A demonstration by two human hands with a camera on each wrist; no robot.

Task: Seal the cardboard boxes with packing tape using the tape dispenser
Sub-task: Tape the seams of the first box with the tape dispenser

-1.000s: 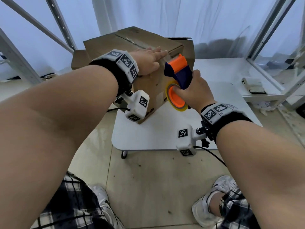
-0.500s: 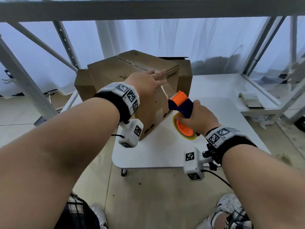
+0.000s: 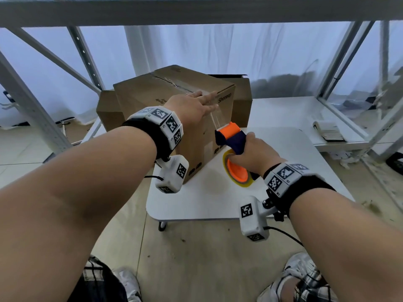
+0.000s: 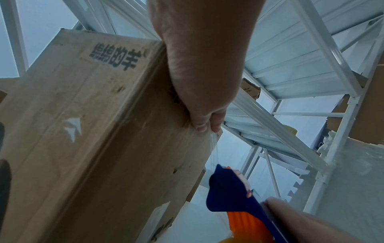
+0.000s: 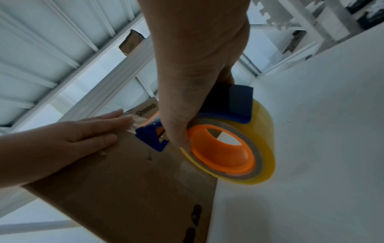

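Observation:
A brown cardboard box [image 3: 174,94] stands on the white table [image 3: 283,171]. My left hand [image 3: 205,101] lies flat on the box's near top edge, fingers straight, pressing the tape end there. My right hand [image 3: 255,153] grips the blue and orange tape dispenser [image 3: 231,136] with its yellowish roll [image 3: 237,173], held just off the box's near side. A clear strip of tape [image 3: 217,115] stretches from under my left fingers down to the dispenser's teeth. The right wrist view shows my thumb on the roll [image 5: 228,148] and my left hand [image 5: 83,131] on the box [image 5: 135,189].
A second brown box [image 3: 242,92] stands behind the first. White metal shelving surrounds the table, with a beam [image 3: 196,12] overhead. A small notebook [image 3: 329,134] lies on the low shelf at the right. My feet are on the floor below the table's front edge.
My right hand has drawn the dispenser down and away from the box's top edge, paying out clear tape. My left hand has stayed pressed on the box. The head view has tilted up.

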